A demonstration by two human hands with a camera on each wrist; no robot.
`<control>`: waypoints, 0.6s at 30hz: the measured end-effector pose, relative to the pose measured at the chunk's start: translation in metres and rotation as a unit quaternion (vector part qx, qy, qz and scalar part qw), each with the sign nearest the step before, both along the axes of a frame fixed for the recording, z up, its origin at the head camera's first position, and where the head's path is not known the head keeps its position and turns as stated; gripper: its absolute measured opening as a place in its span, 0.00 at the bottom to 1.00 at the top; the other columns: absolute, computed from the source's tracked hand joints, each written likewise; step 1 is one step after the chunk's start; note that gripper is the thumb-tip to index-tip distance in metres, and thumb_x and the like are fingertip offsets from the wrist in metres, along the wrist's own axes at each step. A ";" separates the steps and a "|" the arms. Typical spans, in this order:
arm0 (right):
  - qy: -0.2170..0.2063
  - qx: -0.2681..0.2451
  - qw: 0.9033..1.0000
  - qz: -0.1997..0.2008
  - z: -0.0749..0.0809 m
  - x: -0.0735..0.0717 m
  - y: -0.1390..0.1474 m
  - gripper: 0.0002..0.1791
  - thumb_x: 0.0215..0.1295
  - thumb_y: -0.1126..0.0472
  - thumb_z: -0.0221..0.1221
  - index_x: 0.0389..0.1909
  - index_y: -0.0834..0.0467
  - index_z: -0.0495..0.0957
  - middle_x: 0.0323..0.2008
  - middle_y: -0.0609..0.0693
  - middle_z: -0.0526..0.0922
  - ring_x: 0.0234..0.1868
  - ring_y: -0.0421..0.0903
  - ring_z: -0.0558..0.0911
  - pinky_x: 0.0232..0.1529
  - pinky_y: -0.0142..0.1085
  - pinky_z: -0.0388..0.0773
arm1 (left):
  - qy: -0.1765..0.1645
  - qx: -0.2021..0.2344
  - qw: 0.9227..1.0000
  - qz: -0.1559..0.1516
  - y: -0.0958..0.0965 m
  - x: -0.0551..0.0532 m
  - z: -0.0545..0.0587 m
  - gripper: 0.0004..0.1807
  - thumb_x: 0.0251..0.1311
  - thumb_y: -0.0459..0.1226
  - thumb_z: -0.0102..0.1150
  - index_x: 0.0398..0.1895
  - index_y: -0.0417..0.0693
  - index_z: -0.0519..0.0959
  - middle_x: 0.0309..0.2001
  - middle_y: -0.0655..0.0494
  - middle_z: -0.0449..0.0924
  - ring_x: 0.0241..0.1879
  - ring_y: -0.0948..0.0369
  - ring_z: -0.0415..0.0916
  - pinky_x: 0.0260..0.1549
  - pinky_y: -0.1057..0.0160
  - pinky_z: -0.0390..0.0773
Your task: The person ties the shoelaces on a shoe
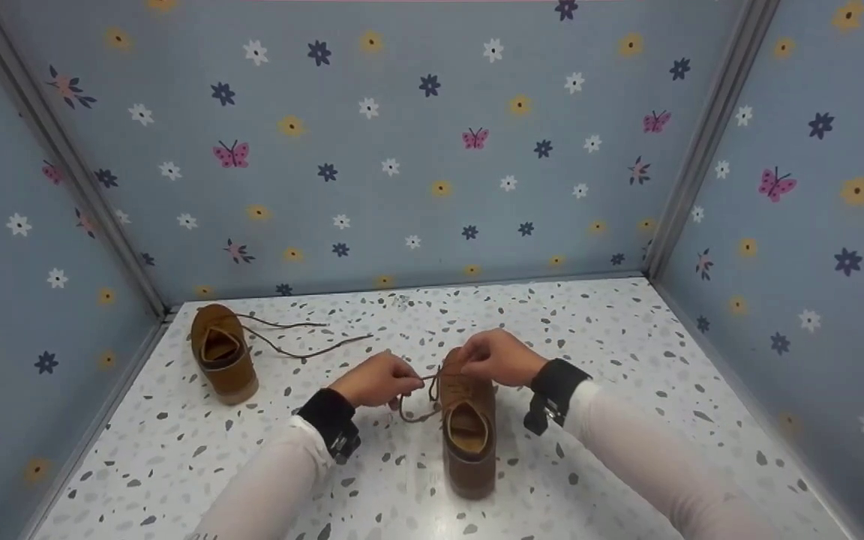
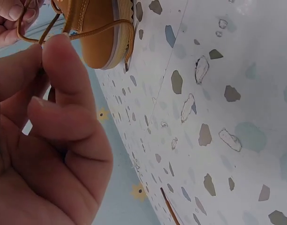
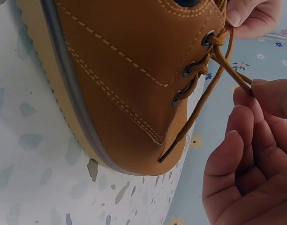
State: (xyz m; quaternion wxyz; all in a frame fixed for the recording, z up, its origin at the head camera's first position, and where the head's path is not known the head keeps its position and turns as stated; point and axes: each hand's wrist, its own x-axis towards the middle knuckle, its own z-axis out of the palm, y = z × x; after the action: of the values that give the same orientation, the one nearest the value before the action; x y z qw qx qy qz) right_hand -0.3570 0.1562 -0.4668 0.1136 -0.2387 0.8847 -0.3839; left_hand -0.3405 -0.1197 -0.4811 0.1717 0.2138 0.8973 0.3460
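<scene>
Lacing done, tying judged unfinished

At lower centre, a tan leather shoe is seen threaded; its thin brown lace is pinched by the left hand and the right hand, no finished bow being visible. At lower left, a matching tan shoe is seen untied.

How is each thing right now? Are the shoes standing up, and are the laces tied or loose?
Near shoe: upright on its sole, toe pointing away.
Near shoe's lace: threaded through eyelets, no finished bow.
Far shoe: upright on its sole.
Far shoe's laces: untied, trailing across the floor.
Left grip: pinching lace.
Right grip: pinching lace.
Wrist straps: worn, one each wrist.
</scene>
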 end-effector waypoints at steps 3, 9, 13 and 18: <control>0.006 0.003 1.000 0.002 0.000 0.001 -0.001 0.07 0.65 0.61 0.68 0.43 0.55 0.88 0.41 0.49 0.91 0.38 0.40 0.85 0.40 0.34 0.83 | 0.017 -0.008 1.000 -0.023 0.003 -0.001 -0.001 0.13 0.73 0.44 0.62 0.47 0.46 0.90 0.42 0.47 0.91 0.31 0.59 0.84 0.35 0.63 0.80; 0.011 0.024 1.000 -0.001 0.000 0.002 0.000 0.06 0.67 0.60 0.68 0.43 0.50 0.89 0.43 0.47 0.91 0.41 0.40 0.86 0.41 0.35 0.84 | 0.038 -0.028 0.999 -0.019 0.007 -0.003 -0.005 0.10 0.68 0.47 0.67 0.42 0.54 0.92 0.46 0.56 0.91 0.40 0.61 0.85 0.45 0.57 0.84; 0.038 0.040 0.998 -0.010 0.000 0.002 0.002 0.04 0.69 0.58 0.67 0.42 0.49 0.88 0.42 0.46 0.90 0.40 0.40 0.84 0.44 0.38 0.83 | 0.031 -0.013 0.999 -0.021 0.008 -0.004 -0.007 0.12 0.67 0.46 0.68 0.39 0.49 0.92 0.38 0.50 0.92 0.29 0.64 0.81 0.33 0.64 0.80; 0.066 0.026 0.997 -0.014 0.002 0.007 0.003 0.04 0.68 0.57 0.68 0.40 0.52 0.86 0.38 0.46 0.89 0.37 0.39 0.82 0.42 0.38 0.81 | 0.015 0.008 1.000 -0.006 0.007 -0.005 -0.006 0.15 0.67 0.47 0.67 0.37 0.45 0.92 0.28 0.47 0.89 0.22 0.61 0.78 0.22 0.68 0.72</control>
State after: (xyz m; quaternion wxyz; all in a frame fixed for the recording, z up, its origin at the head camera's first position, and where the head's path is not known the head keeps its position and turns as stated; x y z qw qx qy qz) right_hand -0.3504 0.1592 -0.4643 0.0554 -0.2479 0.9033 -0.3457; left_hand -0.3457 -0.1131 -0.4874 0.1582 0.2258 0.8956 0.3492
